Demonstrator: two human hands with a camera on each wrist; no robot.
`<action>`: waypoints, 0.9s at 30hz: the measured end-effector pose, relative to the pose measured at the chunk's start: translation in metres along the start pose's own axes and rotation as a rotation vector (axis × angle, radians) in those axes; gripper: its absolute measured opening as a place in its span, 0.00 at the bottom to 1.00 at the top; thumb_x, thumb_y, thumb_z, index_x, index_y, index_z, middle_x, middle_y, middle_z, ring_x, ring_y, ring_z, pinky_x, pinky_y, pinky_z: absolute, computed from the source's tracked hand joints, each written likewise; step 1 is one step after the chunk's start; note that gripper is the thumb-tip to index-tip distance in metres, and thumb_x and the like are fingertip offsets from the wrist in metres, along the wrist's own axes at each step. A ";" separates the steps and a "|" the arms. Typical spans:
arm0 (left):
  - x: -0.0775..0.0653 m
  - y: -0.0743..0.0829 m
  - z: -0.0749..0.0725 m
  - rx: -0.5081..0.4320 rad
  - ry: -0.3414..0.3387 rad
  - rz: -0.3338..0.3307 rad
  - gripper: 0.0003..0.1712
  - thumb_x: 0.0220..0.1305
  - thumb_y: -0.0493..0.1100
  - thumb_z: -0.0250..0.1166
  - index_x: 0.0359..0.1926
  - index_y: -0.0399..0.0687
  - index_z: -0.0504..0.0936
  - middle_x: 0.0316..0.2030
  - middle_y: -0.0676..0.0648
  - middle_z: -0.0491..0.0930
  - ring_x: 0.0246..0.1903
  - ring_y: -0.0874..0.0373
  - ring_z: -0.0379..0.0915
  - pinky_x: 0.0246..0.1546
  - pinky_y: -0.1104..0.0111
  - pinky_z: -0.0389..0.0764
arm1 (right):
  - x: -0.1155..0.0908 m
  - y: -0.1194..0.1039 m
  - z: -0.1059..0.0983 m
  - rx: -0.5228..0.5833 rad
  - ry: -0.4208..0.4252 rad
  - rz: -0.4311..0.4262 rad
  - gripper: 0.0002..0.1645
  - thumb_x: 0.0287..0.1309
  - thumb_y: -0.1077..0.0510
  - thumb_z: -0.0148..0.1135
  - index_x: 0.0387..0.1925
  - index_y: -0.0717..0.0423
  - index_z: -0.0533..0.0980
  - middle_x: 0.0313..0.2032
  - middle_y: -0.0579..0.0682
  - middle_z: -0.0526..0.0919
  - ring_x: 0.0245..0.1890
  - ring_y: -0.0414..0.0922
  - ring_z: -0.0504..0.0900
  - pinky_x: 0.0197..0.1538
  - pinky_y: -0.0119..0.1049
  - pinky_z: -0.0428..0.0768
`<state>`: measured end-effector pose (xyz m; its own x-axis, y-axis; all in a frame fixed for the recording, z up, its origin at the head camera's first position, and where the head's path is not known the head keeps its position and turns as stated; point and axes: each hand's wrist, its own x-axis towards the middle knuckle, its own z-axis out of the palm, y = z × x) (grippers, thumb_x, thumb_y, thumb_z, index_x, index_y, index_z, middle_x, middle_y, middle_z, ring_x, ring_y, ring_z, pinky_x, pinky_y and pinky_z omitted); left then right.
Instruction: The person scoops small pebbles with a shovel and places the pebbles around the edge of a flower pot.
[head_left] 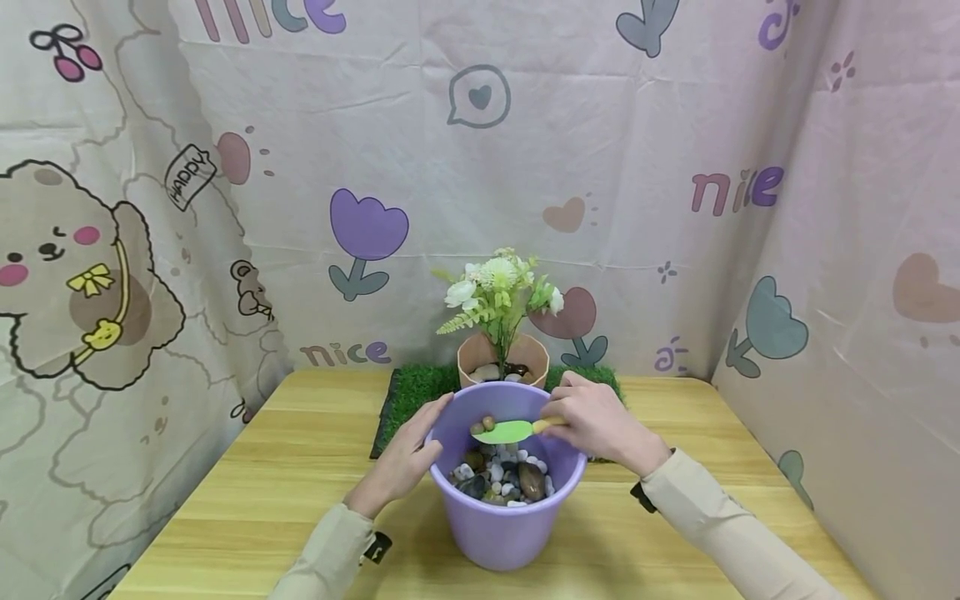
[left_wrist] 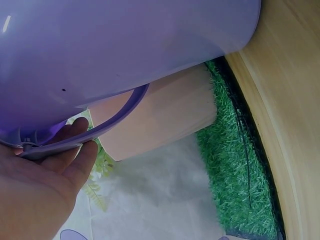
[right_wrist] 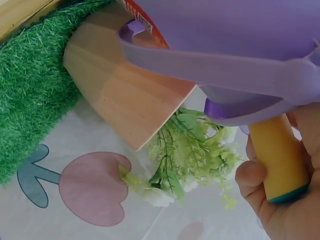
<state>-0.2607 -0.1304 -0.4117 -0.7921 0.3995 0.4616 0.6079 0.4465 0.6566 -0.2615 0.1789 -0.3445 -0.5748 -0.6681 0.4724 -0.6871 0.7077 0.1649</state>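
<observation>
A purple bucket (head_left: 502, 525) stands on the table, holding white pebbles (head_left: 497, 475) and darker stones (head_left: 532, 481). My left hand (head_left: 405, 454) grips its left rim; from the wrist, that hand (left_wrist: 55, 175) shows its fingers against the bucket's curved handle (left_wrist: 115, 117). Over the bucket's mouth, my right hand (head_left: 596, 421) holds a small trowel with a green blade (head_left: 508, 432). Brownish stones (head_left: 483, 425) sit at the blade's tip. In the right wrist view the fingers wrap the trowel's yellow grip (right_wrist: 280, 160), while its blade is hidden behind the bucket.
Behind the bucket stands a peach flowerpot (head_left: 468, 358) with stones and white-green flowers (head_left: 498, 283), on a mat of artificial grass (head_left: 427, 387). The wooden table (head_left: 262, 492) meets a printed cloth backdrop (head_left: 480, 183) at the back and sides.
</observation>
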 end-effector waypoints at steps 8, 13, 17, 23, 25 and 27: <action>0.001 0.001 0.000 0.005 0.005 -0.005 0.40 0.60 0.36 0.50 0.75 0.48 0.59 0.70 0.46 0.66 0.65 0.50 0.67 0.62 0.49 0.71 | -0.002 -0.002 0.001 -0.032 0.057 0.056 0.12 0.46 0.40 0.72 0.30 0.40 0.87 0.29 0.38 0.78 0.30 0.38 0.65 0.26 0.27 0.66; 0.000 0.001 0.001 0.022 0.008 0.009 0.40 0.59 0.36 0.51 0.75 0.47 0.59 0.69 0.45 0.66 0.65 0.50 0.67 0.61 0.51 0.72 | -0.003 -0.002 0.004 -0.005 0.054 0.095 0.09 0.46 0.43 0.74 0.29 0.40 0.87 0.30 0.38 0.79 0.31 0.38 0.66 0.28 0.29 0.67; 0.001 0.001 0.000 0.009 -0.005 -0.008 0.39 0.60 0.36 0.51 0.75 0.48 0.59 0.70 0.47 0.65 0.66 0.52 0.66 0.61 0.52 0.72 | -0.005 -0.002 0.006 0.044 0.058 0.143 0.08 0.46 0.46 0.75 0.31 0.40 0.88 0.31 0.37 0.80 0.32 0.37 0.66 0.31 0.29 0.68; 0.001 0.001 -0.001 0.000 -0.006 -0.014 0.39 0.60 0.36 0.51 0.75 0.48 0.59 0.70 0.47 0.65 0.65 0.53 0.66 0.61 0.53 0.73 | -0.004 -0.001 0.007 0.078 0.080 0.183 0.09 0.46 0.47 0.76 0.32 0.40 0.88 0.31 0.36 0.81 0.32 0.36 0.67 0.32 0.29 0.67; 0.001 0.000 -0.001 0.005 -0.005 -0.010 0.39 0.60 0.36 0.51 0.75 0.47 0.59 0.69 0.46 0.66 0.65 0.53 0.67 0.60 0.54 0.74 | -0.004 -0.001 0.008 0.094 0.079 0.195 0.08 0.46 0.47 0.76 0.32 0.40 0.88 0.32 0.36 0.81 0.32 0.36 0.67 0.32 0.28 0.67; 0.001 0.000 0.000 0.015 -0.006 -0.006 0.39 0.60 0.36 0.51 0.75 0.46 0.60 0.69 0.46 0.66 0.64 0.53 0.67 0.60 0.54 0.74 | -0.004 -0.002 0.008 0.108 0.078 0.206 0.08 0.46 0.48 0.76 0.32 0.39 0.88 0.32 0.35 0.81 0.32 0.35 0.67 0.32 0.28 0.67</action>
<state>-0.2615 -0.1303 -0.4111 -0.7954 0.4012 0.4543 0.6039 0.4606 0.6505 -0.2617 0.1785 -0.3540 -0.6746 -0.4893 0.5528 -0.6046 0.7958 -0.0335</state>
